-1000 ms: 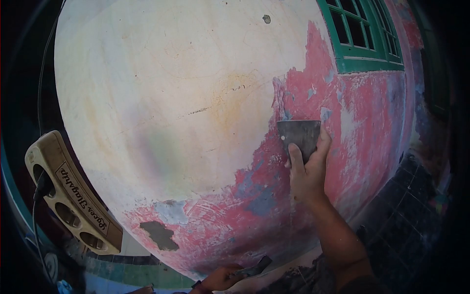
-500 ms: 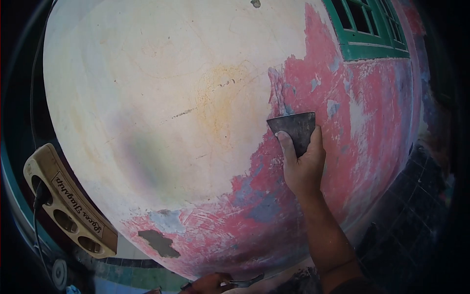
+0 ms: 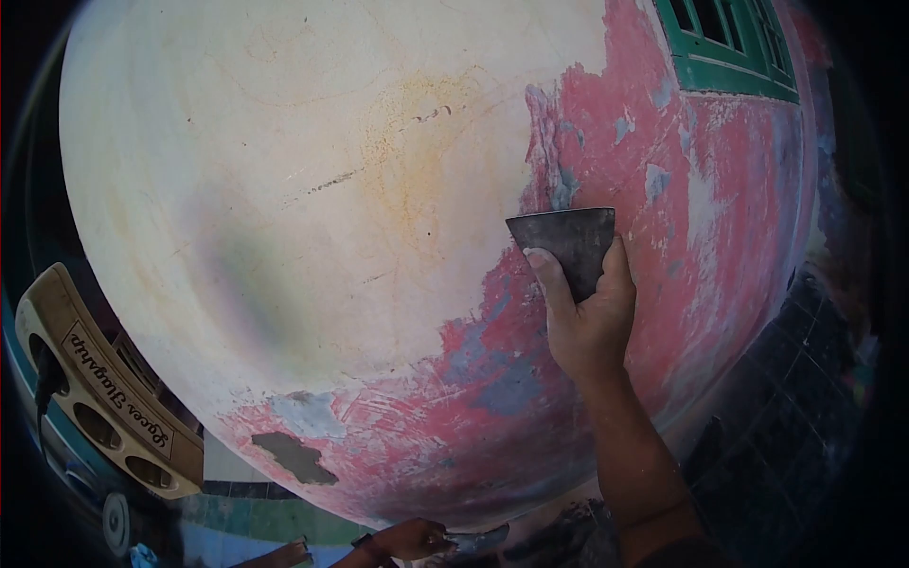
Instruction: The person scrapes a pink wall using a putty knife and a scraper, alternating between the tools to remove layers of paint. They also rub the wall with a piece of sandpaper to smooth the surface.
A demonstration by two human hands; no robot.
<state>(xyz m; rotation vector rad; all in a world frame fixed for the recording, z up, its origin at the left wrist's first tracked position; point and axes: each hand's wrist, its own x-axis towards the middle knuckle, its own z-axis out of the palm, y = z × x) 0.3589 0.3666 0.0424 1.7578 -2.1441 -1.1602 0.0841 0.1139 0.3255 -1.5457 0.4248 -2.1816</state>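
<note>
My right hand [image 3: 595, 327] grips a wide dark metal scraper [image 3: 568, 248], thumb on its left side and fingers on the right. Its straight blade edge points up and lies against or close to the wall, on the border between cream paint [image 3: 312, 227] and exposed pink paint [image 3: 653, 275]. Above the blade is a rough strip of lifted or scraped paint [image 3: 544, 142]. My left hand is out of view. At the bottom, another person's hand [image 3: 414, 538], with a dark wristband, holds a second scraper-like blade [image 3: 480, 540].
A green-framed window [image 3: 734, 76] is at the upper right. On the left hangs a tan power strip [image 3: 118, 398] with a black plug [image 3: 44, 383] in one socket. Grey patches [image 3: 294, 457] mark the lower wall. Dark tiles [image 3: 776, 398] lie at the lower right.
The view has shifted, moving the window upward and the power strip left. My right hand and scraper have slid slightly down along the wall. The other person's hand shows more fully.
</note>
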